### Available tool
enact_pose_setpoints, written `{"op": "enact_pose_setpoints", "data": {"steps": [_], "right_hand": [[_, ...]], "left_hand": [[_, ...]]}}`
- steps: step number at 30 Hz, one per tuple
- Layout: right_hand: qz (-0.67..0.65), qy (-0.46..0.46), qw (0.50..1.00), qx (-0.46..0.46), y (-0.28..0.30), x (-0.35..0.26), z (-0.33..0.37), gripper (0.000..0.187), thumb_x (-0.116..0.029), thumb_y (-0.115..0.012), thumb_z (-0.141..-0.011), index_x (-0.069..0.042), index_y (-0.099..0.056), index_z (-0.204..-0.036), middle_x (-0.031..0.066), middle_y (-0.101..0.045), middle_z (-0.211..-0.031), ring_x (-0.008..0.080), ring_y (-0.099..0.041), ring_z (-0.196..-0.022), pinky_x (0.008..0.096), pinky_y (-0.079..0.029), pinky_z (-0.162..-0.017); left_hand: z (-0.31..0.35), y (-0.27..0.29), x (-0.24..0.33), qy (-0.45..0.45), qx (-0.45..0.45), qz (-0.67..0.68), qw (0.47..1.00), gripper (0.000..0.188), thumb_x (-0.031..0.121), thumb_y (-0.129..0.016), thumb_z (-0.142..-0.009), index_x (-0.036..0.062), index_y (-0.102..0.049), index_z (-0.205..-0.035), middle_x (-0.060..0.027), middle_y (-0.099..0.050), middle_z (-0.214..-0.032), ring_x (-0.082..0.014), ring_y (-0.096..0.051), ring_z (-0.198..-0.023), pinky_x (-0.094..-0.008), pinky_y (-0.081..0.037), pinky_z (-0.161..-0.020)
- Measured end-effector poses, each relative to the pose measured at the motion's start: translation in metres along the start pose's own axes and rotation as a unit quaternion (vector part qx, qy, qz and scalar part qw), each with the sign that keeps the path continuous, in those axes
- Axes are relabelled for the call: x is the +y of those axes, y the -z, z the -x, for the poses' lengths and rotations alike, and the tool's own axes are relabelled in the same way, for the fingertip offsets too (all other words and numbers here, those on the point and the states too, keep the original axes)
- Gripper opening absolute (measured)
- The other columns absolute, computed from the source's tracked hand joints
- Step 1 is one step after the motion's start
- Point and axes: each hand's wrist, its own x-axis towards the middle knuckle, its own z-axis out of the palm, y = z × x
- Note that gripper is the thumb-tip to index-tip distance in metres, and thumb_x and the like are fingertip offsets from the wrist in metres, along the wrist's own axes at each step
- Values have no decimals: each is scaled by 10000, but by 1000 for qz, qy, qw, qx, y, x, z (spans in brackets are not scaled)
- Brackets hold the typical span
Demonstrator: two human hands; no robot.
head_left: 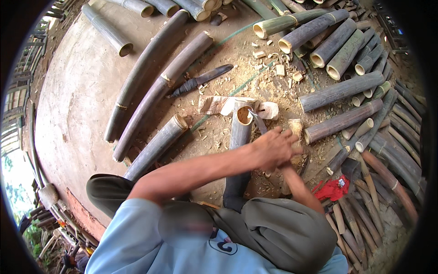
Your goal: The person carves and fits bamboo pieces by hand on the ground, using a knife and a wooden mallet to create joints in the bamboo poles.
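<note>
A grey-brown bamboo tube (240,134) points away from me between my legs, its pale hollow mouth at the far end. A narrow metal-bladed tool (259,123) reaches from that mouth to my hands. Over the blade's near end, my left hand (276,147) curls closed, its fingers slightly blurred. My right hand (273,170) is tucked under the left one, coming from the lower right; its fingers are mostly hidden. Beyond the tube lies a flat, pale brown strip (221,105). A pale, chipped upright block (295,130) stands just right of my hands.
A large knife with a dark wrapped handle (200,81) rests among wood shavings. Long bamboo poles (159,86) and a shorter bamboo piece (157,147) lie to the left. Several cut bamboo tubes (342,91) are heaped on the right, near a red cloth (333,188).
</note>
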Motion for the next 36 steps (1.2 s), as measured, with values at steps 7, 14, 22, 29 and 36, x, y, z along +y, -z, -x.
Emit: {"op": "enact_pose_setpoints", "data": {"steps": [7, 14, 22, 29, 36], "right_hand": [[534, 230, 813, 37, 42, -72, -56, 315, -303, -628, -944, -50, -617, -1131, 120, -643, -978, 212, -613, -904, 419, -506, -901], [852, 352, 363, -135, -55, -173, -92, 183, -233, -686, -865, -115, -643, -999, 13, -616, -745, 155, -570, -750, 358, -513, -716], [405, -9, 912, 63, -7, -108, -55, 284, -205, -527, -1000, -24, -574, -1213, 143, -645, -1090, 223, -635, -997, 386, -526, -956], [621, 137, 771, -14, 2, -124, -66, 274, -207, -547, -979, -27, -575, -1184, 141, -639, -1092, 234, -638, -986, 399, -542, -927], [828, 333, 429, -141, -67, -186, -91, 230, -243, -702, -814, -83, -652, -972, 57, -668, -885, 219, -641, -811, 386, -543, -790]], "left_hand": [[-40, -40, -54, 155, 160, 142, 965, 756, 35, -688, -803, 250, -421, -1477, -253, -415, -1400, -374, -635, -1065, -463, -580, -883], [-5, -33, -56, 282, 561, 335, 702, 863, -55, -737, -745, 192, -364, -1483, -241, -300, -1408, -351, -492, -1241, -317, -587, -900], [-33, -12, -49, 195, 27, 231, 953, 753, 46, -771, -709, 182, -488, -1394, -219, -517, -1298, -365, -616, -1089, -460, -584, -887], [-22, -1, -60, 197, 226, 304, 904, 677, -56, -687, -714, 185, -550, -1331, -255, -402, -1424, -408, -558, -1193, -452, -583, -910], [3, -21, -68, 267, 591, 311, 695, 827, -84, -667, -730, 158, -408, -1477, -278, -274, -1426, -436, -499, -1240, -499, -552, -981]]}}
